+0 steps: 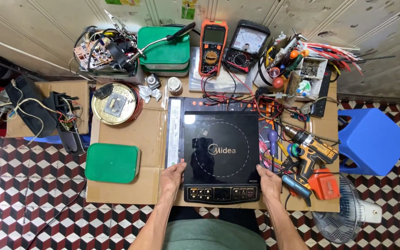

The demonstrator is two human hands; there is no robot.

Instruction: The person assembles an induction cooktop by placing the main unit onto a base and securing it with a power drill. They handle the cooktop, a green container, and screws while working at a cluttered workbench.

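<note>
On cardboard-covered bench over checkered floor tiles, both hands grip induction cooker sides.

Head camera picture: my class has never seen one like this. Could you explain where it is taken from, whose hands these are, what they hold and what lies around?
The camera sits on a person's head and looks straight down at a cardboard-covered worktable. The left hand and right hand grip the near corners of a black induction cooker. Beside it lie a green lid, an orange multimeter, an analogue meter and a cordless drill. A blue stool stands to the right.
</note>
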